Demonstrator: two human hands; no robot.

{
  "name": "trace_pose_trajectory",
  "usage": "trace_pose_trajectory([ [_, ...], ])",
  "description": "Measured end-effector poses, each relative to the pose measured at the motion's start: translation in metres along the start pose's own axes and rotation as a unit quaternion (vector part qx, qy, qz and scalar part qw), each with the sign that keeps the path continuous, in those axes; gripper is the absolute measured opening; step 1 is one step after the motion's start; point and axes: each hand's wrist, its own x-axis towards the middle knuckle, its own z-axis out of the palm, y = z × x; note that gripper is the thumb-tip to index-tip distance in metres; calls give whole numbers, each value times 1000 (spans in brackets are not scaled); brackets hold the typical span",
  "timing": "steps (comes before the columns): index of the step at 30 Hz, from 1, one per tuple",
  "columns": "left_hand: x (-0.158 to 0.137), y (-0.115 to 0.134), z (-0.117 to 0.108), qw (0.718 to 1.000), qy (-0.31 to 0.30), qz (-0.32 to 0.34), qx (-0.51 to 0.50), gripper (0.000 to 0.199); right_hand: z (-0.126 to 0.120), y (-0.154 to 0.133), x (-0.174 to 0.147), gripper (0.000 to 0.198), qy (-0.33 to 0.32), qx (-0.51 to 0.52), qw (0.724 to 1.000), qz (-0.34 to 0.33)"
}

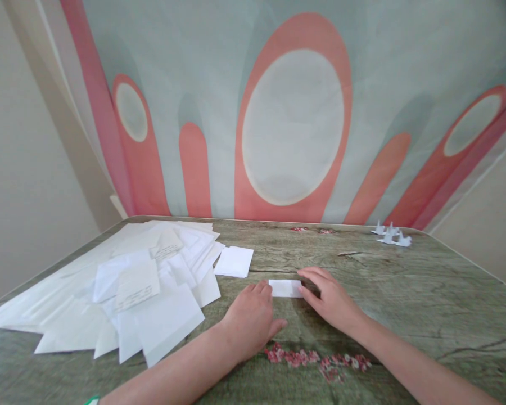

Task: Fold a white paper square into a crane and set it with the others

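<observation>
A small folded strip of white paper (285,288) lies flat on the table between my two hands. My left hand (253,316) rests at its left end, fingertips against the paper and thumb spread away over the table. At the right end, the thumb of my right hand (329,297) touches the edge, while its forefinger stretches out above, apart from the thumb. Just up and left of the strip is a stack of square white paper (235,262).
A wide heap of loose white sheets (168,318), some with printed lines, covers the table's left side. Several folded white paper cranes (391,234) stand at the far right corner. The wood-patterned table (438,298) meets a patterned curtain (219,112) behind.
</observation>
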Motion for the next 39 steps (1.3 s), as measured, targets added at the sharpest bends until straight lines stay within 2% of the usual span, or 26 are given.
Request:
trace_pose_trajectory([
  [3, 2, 1, 1, 1000, 15, -2, -6, 48, 7, 2, 2, 33, -7, -9, 1000, 16],
  [7, 4, -2, 10, 998, 56, -5, -24, 37, 10, 2, 1, 30, -10, 0, 1000, 21],
  [14, 7, -21, 27, 984, 125, -2, -129, 15, 12, 5, 2, 26, 6, 39, 998, 42],
  [16, 8, -24, 28, 976, 146, -5, -159, 18, 11, 3, 1, 26, 11, 52, 997, 51],
  [19, 8, -24, 27, 969, 161, 0, -186, 34, 9, -4, -1, 21, 12, 66, 996, 53],
  [23, 7, -24, 26, 966, 162, -4, -200, 44, 4, -19, -5, 6, -4, 67, 998, 15],
  [25, 7, -24, 26, 966, 163, -4, -203, 42, 2, -25, -7, 1, -13, 68, 998, 2],
  [34, 7, -22, 25, 958, 170, 16, -232, 25, 2, -28, -10, 7, -16, 62, 998, -9],
  [39, 7, -21, 26, 948, 189, 35, -254, 20, 2, -32, -13, 13, -6, 93, 995, -26],
])
